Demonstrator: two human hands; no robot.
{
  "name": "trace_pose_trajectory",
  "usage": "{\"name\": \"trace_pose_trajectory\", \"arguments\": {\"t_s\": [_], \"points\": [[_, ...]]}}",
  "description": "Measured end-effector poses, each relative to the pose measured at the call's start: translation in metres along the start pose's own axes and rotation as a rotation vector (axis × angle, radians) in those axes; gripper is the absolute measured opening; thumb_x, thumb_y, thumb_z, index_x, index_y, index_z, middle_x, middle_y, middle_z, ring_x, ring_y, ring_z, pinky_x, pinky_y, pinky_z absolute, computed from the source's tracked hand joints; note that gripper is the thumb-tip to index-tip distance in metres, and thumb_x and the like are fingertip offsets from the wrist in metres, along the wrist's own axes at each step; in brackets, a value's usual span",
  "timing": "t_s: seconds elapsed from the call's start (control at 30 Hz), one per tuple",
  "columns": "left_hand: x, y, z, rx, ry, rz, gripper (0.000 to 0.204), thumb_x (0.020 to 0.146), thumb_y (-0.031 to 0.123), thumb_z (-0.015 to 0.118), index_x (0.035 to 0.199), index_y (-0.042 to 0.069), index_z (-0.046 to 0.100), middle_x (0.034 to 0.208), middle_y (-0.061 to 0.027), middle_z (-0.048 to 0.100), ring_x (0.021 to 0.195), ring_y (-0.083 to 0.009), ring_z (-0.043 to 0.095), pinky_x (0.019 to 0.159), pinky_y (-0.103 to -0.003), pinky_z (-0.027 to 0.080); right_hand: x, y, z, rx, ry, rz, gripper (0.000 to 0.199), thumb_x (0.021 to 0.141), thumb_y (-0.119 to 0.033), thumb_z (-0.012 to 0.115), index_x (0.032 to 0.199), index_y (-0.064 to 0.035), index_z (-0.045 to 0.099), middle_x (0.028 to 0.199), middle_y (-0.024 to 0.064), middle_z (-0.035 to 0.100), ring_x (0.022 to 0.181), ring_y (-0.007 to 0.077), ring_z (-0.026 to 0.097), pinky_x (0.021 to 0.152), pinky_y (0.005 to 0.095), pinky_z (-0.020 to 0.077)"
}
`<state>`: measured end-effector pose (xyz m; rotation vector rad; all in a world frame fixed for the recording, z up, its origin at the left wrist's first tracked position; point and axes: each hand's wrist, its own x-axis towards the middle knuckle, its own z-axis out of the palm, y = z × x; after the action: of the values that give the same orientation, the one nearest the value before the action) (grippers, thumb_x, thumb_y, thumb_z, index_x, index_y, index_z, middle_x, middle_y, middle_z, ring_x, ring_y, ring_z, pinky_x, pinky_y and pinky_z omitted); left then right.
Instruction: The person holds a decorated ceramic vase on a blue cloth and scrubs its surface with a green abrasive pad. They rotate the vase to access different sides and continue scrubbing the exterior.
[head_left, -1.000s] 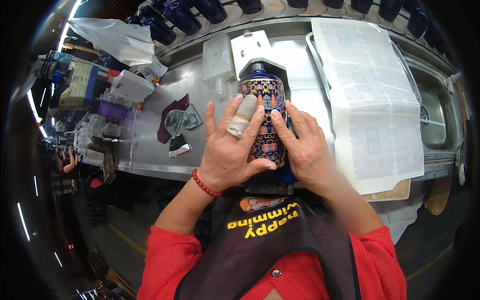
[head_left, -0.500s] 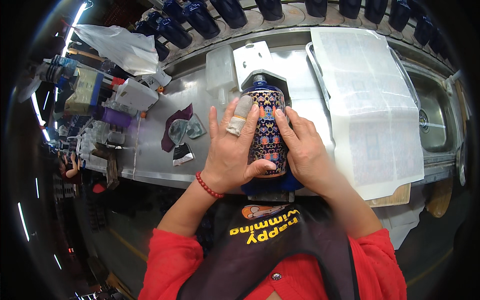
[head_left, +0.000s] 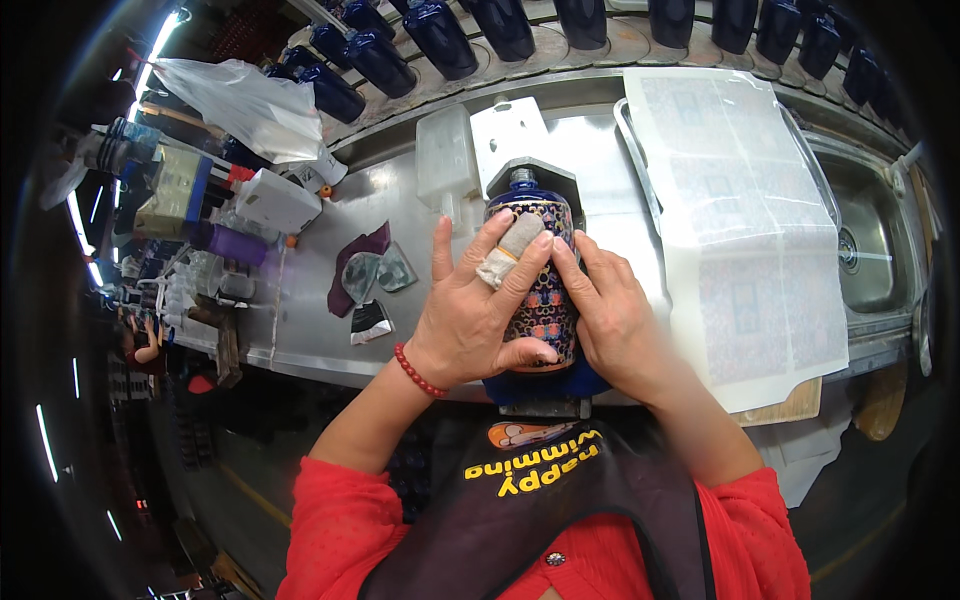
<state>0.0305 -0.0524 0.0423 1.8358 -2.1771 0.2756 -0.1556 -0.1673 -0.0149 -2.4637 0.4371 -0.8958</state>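
Note:
A dark blue bottle [head_left: 548,318] lies in front of me, its neck pointing away. A colourful patterned sheet or decal covers its body. My left hand [head_left: 462,325] lies on the bottle's left side and top with fingers stretched out; one finger wears a pale cloth wrap [head_left: 512,250], and the thumb rests near the bottle's base. Against the right side my right hand [head_left: 618,322] is laid with straight fingers, its fingertips close to the left ones. Blue cloth [head_left: 590,378] shows under the base. A grey angled support [head_left: 548,172] stands behind the neck.
Large white sheets with faint printed patterns [head_left: 740,230] cover the right of the metal worktop, beside a sink [head_left: 870,250]. Left lie dark and grey cloth pieces [head_left: 365,265]. Behind is a clear plastic container [head_left: 445,155]. Blue bottles [head_left: 440,40] line a curved conveyor.
My left fingers have slid rightward across the bottle, the wrapped finger now nearer its middle. My right hand stays at the right side. The view has shifted slightly, and the conveyor bottles sit differently.

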Motion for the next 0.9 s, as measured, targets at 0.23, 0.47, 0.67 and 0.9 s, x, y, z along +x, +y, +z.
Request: {"name": "trace_pose_trajectory", "arguments": {"t_s": [0.23, 0.47, 0.67, 0.9], "points": [[0.009, -0.010, -0.002, -0.172, 0.100, -0.005, 0.091, 0.093, 0.078, 0.043, 0.150, 0.009, 0.052, 0.145, -0.0092, 0.061, 0.147, -0.0329, 0.040, 0.124, -0.061, 0.001, 0.004, 0.011, -0.002, 0.115, 0.099, -0.060, 0.064, 0.081, 0.009, 0.057, 0.144, 0.0049, 0.048, 0.131, 0.0289, 0.057, 0.112, 0.0452, 0.059, 0.095, 0.0501, 0.0506], [-0.037, 0.035, 0.009, -0.134, 0.087, 0.123, 0.067, 0.101, 0.065, 0.044, 0.136, 0.013, 0.066, 0.121, -0.0070, 0.073, 0.137, -0.0302, 0.052, 0.125, -0.061, 0.006, 0.021, 0.019, -0.022, 0.127, 0.109, -0.050, 0.032, 0.086, 0.002, 0.066, 0.117, -0.0035, 0.061, 0.096, 0.0154, 0.065, 0.088, 0.0351, 0.064, 0.077, 0.0430, 0.0516], [-0.078, 0.047, 0.036, -0.157, 0.339, -0.259, 0.086, 0.082, 0.040, 0.081, 0.145, -0.005, 0.043, 0.141, -0.0234, 0.053, 0.133, -0.0455, 0.045, 0.119, -0.059, 0.024, 0.029, -0.005, -0.045, 0.245, -0.186, -0.539, 0.012, 0.078, -0.013, 0.073, 0.086, -0.0107, 0.064, 0.080, 0.0058, 0.055, 0.077, 0.0238, 0.060, 0.070, 0.0378, 0.0472], [-0.072, 0.032, 0.051, -0.047, 0.314, -0.332, 0.099, 0.074, 0.060, 0.083, 0.145, 0.000, 0.049, 0.136, -0.0130, 0.059, 0.131, -0.0347, 0.048, 0.120, -0.062, 0.011, 0.054, 0.002, -0.034, -0.060, 0.185, -0.563, 0.017, 0.072, -0.014, 0.073, 0.088, -0.0139, 0.067, 0.076, 0.0030, 0.053, 0.070, 0.0242, 0.058, 0.067, 0.0387, 0.0443]]}}
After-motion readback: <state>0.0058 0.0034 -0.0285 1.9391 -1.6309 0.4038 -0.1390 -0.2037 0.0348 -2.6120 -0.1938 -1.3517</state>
